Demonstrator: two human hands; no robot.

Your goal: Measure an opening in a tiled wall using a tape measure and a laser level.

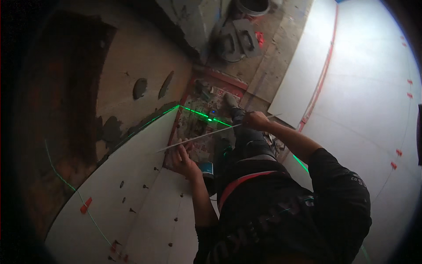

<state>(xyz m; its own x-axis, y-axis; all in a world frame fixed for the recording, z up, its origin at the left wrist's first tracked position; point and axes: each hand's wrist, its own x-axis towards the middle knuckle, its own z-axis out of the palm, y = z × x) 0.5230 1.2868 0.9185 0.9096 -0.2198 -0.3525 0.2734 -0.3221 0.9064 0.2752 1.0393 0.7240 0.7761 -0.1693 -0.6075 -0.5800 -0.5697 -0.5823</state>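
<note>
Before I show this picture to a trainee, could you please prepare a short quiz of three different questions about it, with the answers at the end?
1. True or false: the left hand and the right hand both touch the same thin strip.
2. Choose one. What colour is the bright line of light near the shoe?
A) yellow
B) green
C) red
3. Fill in the missing word: at the top of the picture, close to two flat tools with handles, there is a round, open ____.

Key: 1. True. 2. B. 3. Bucket.
</note>
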